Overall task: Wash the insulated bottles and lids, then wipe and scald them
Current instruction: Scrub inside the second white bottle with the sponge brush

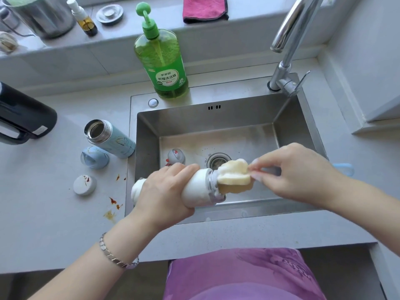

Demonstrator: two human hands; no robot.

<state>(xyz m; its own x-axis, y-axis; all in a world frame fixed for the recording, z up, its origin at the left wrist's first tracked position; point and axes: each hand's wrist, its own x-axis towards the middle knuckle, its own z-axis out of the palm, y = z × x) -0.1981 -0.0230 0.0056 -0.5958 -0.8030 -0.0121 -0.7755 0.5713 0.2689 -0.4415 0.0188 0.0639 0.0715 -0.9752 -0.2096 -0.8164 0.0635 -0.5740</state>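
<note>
Head view: the left hand (164, 191) is wrapping its fingers (186, 168) round the white bottle (194, 188), holding it sideways over the near edge of the sink (249, 210). The right hand (290, 172) is pinching a sudsy sponge (234, 176) at the bottle's mouth. Turning the bottle against the sponge would probably be scrubbing the rim best.

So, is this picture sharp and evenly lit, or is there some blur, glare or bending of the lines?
Head view: soft, even light, only faint shadows; bright glare on the curved chrome tap; the right hand and foamy yellow sponge are slightly motion-blurred; the wide lens bows the edges of the grey counter; the label of the green plastic soap bottle is readable.
</note>
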